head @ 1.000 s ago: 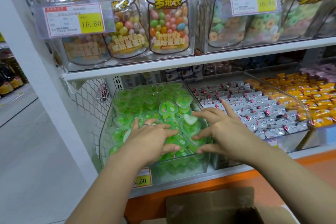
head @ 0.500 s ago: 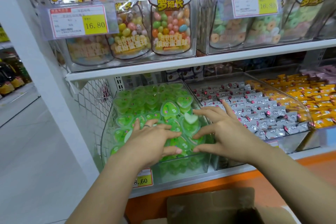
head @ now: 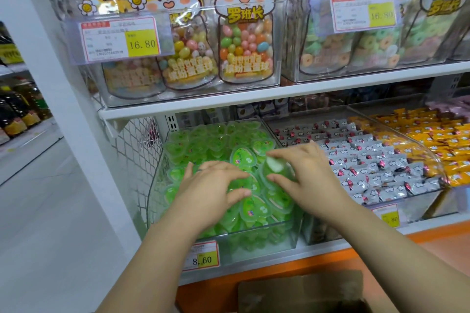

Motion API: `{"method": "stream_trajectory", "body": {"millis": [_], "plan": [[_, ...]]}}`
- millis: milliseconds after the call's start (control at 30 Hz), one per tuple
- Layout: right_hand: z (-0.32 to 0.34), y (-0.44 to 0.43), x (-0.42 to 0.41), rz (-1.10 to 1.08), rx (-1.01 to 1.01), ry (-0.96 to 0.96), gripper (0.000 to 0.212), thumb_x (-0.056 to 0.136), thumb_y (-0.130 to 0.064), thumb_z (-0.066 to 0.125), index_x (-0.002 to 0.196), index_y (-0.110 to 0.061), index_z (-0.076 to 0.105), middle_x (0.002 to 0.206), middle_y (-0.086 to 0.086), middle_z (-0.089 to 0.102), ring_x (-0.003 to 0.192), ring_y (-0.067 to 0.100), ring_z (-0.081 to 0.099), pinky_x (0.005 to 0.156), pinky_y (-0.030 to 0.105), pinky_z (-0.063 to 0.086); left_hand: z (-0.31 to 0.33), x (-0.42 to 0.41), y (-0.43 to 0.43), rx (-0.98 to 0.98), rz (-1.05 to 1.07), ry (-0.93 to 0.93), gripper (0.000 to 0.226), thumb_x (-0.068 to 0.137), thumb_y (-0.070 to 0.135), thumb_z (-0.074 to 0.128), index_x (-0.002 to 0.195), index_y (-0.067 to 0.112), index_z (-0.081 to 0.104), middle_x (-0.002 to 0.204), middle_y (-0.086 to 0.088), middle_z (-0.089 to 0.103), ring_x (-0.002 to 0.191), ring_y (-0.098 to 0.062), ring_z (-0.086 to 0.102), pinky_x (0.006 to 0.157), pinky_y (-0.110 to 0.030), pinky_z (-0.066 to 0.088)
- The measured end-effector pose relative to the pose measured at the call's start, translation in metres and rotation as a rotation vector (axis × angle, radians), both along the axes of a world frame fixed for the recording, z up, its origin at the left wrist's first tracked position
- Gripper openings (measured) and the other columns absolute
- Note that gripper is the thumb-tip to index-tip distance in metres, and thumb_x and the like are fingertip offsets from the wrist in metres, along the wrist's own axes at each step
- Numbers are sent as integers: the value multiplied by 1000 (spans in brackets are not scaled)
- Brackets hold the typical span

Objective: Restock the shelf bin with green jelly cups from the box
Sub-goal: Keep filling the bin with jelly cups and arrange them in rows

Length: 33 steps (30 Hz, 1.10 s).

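A clear shelf bin [head: 254, 242] on the lower shelf is heaped with green heart-shaped jelly cups [head: 203, 140]. My left hand [head: 211, 192] lies flat on the front of the heap with its fingers spread. My right hand [head: 309, 175] reaches in from the right. Its thumb and forefinger close around one upturned green jelly cup [head: 274, 166] on top of the heap. Below the shelf, at the bottom edge of the view, is the brown cardboard box [head: 300, 290]; its inside is hidden.
A price tag reading 8.60 [head: 203, 258] hangs on the bin's front. To the right are bins of silver-wrapped candy [head: 376, 168] and orange-wrapped candy [head: 437, 134]. The upper shelf [head: 279, 93] carries bagged sweets. A white post [head: 76, 109] stands left, an aisle beyond.
Both hands stayed on the heap. My right hand edged left, so its thumb and forefinger now sit closer around the upturned cup. The view moved slightly.
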State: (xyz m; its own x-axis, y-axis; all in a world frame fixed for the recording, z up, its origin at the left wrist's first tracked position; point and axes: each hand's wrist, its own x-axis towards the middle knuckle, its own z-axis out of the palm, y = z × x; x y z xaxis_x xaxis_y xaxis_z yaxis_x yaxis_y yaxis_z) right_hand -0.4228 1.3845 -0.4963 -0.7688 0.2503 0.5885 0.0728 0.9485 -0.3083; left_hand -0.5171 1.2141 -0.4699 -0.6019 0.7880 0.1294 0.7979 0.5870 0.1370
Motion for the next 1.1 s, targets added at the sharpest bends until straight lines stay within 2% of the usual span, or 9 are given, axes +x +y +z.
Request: {"method": "stream_trajectory", "body": {"millis": [100, 200, 300, 433, 533, 633, 767, 933, 1100], "plan": [[18, -6, 5, 149, -241, 140, 44, 80, -20, 71, 122, -24, 58, 111, -9, 61, 103, 14, 52, 93, 25, 38, 4, -6, -2, 320, 2, -81, 40, 88, 44, 57, 128, 36, 54, 131, 13, 54, 123, -9, 48, 109, -34, 33], [30, -25, 6, 333, -442, 163, 43, 82, -11, 68, 120, -26, 56, 113, -11, 60, 102, 2, 56, 88, 14, 43, 11, -7, -4, 614, -47, -462, 36, 89, 26, 61, 124, 24, 59, 116, 7, 65, 105, -4, 61, 96, -24, 47], [35, -46, -3, 488, -683, 166, 39, 83, 2, 64, 107, -27, 55, 109, -8, 60, 96, 1, 61, 81, 12, 46, 19, -4, -8, 842, -44, -859, 27, 92, 18, 54, 117, 23, 60, 97, 4, 68, 75, -3, 66, 72, -17, 55], [40, -55, -28, 418, -579, 142, 35, 81, -6, 69, 102, -31, 55, 104, -12, 62, 99, 6, 60, 91, 23, 46, 23, -14, -14, 1108, 41, -1120, 19, 90, 10, 54, 104, 22, 62, 78, 5, 67, 58, -2, 60, 56, -15, 53], [47, -52, -45, 282, -434, 72, 32, 81, -15, 70, 110, -25, 61, 108, -12, 64, 104, 5, 57, 90, 13, 39, 19, -32, -16, 1200, 172, -1098, 15, 93, 1, 51, 100, 13, 56, 80, 1, 68, 58, -4, 65, 53, -14, 53], [44, -44, -50, 152, -288, -36, 30, 83, -16, 67, 112, -22, 65, 115, -8, 65, 107, 5, 57, 91, 12, 35, 8, -49, -10, 1094, 282, -919, 17, 93, -2, 50, 108, 5, 55, 85, -6, 62, 64, -11, 64, 53, -13, 53], [27, -40, -46, 83, -173, -169, 23, 86, -21, 65, 109, -25, 68, 116, -8, 65, 66, -12, 48, 74, 16, 31, -4, -70, -3, 882, 365, -617, 25, 92, 0, 52, 111, 13, 62, 77, 0, 62, 64, -16, 65, 67, -29, 59], [18, -38, -54, 71, -84, -144, 22, 83, -18, 67, 104, -25, 71, 111, -4, 68, 103, 17, 58, 98, 31, 40, -13, -86, 6, 740, 408, -570, 24, 86, 6, 59, 106, 18, 64, 80, -8, 71, 67, -21, 69, 73, -37, 59], [15, -38, -58, 22, 46, -198, 25, 82, -21, 67, 107, -26, 70, 114, -6, 67, 108, 24, 57, 101, 41, 37, -13, -85, 11, 719, 431, -511, 15, 84, 14, 66, 97, 19, 65, 84, -8, 73, 78, -22, 70, 77, -35, 57]]}}
